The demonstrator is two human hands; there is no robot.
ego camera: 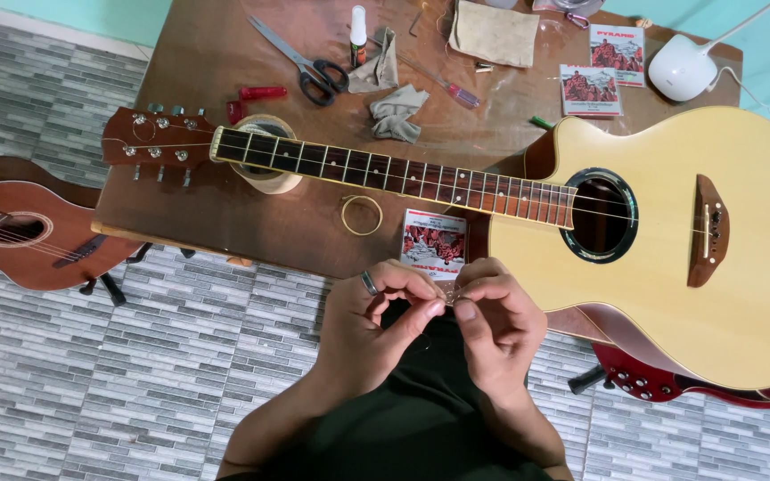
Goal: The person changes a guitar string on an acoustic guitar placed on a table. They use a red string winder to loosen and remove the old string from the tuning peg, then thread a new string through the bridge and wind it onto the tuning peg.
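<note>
Your left hand (376, 321) and right hand (492, 325) meet fingertip to fingertip at the near edge of the brown wooden table (216, 214). Just beyond them lies a small square paper string packet (433, 242), with a coiled wire string (362, 215) beyond your left hand. The pale acoustic guitar (670, 232) lies across the table beyond your right hand, its neck running leftward over a tape roll (265, 153). The steel scissors (305, 61) lie farther back.

I see a brown wooden bench (198, 53) | on it: pale acoustic guitar (670, 240), neck resting on a tape roll (265, 174) | scissors (300, 62) | red-handled screwdriver (443, 86) | grey rags (396, 111) | tan cloth (495, 33) | coiled string (362, 215) | three string packets (433, 243) | white lamp base (681, 69) | grey tiled floor (91, 383) carries a brown guitar (20, 227)
</note>
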